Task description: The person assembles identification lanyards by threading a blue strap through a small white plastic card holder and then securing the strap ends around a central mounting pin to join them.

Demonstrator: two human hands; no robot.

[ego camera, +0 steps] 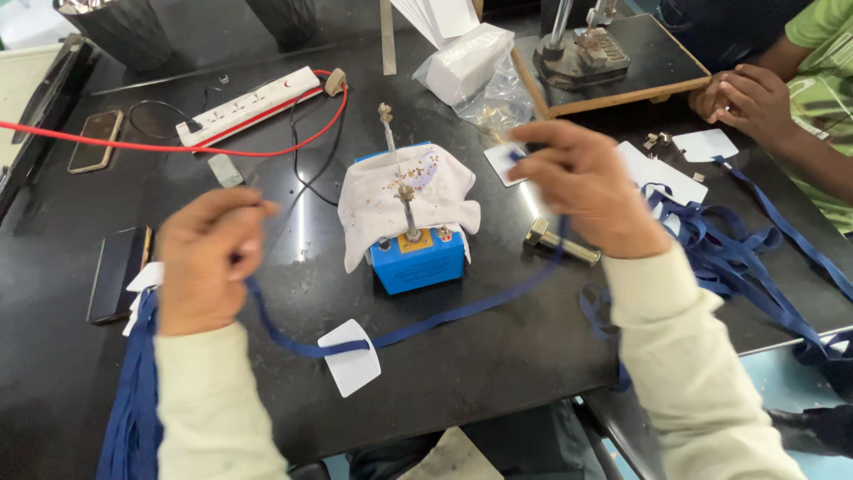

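Both hands, left hand (213, 258) and right hand (586, 187), pinch the ends of a blue fabric ribbon (462, 311) with closed fingers; it sags mid-frame across the black bench (498, 373) (threaded through a white card (351, 364)).

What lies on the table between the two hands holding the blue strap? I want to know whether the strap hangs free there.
The blue box, with a stained white cloth draped over it, stands between the left hand and right hand. The blue strap sags in front of it, threaded through a white card.
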